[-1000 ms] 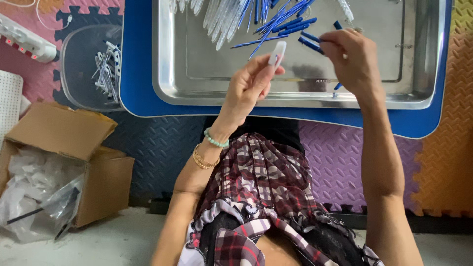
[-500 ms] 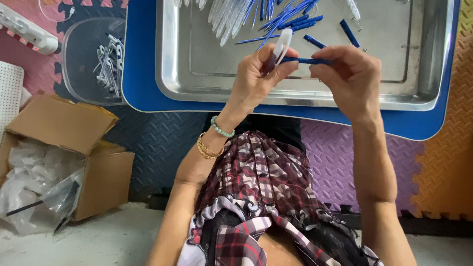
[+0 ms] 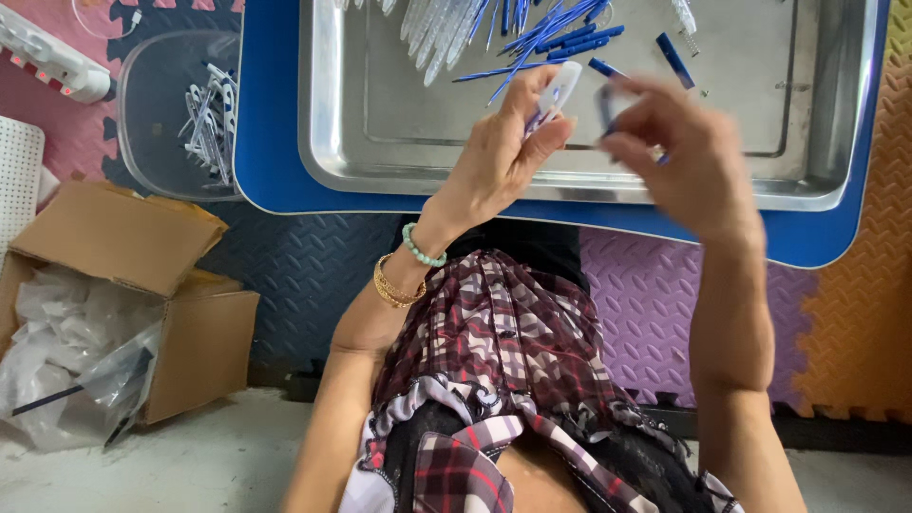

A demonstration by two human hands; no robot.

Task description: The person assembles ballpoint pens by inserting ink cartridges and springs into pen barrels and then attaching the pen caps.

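Observation:
My left hand (image 3: 503, 152) grips a clear pen barrel (image 3: 559, 87) and holds it over the near edge of a steel tray (image 3: 399, 142). My right hand (image 3: 679, 157) is blurred just to its right, pinching a small blue pen part (image 3: 606, 104) close to the barrel's end. Loose blue pen pieces (image 3: 560, 33) and clear barrels (image 3: 442, 28) lie at the far side of the tray. The tray rests on a blue lap table (image 3: 271, 123).
A clear tub (image 3: 157, 104) holding white clips (image 3: 209, 123) sits left of the table. An open cardboard box (image 3: 123, 247) with plastic bags is at the left. A white power strip (image 3: 47, 57) lies top left. Coloured foam mats (image 3: 646, 304) cover the floor.
Both hands have drawn back toward me, to the tray's near edge. My right hand brought the blue part up to the barrel's end and is now blurred with motion.

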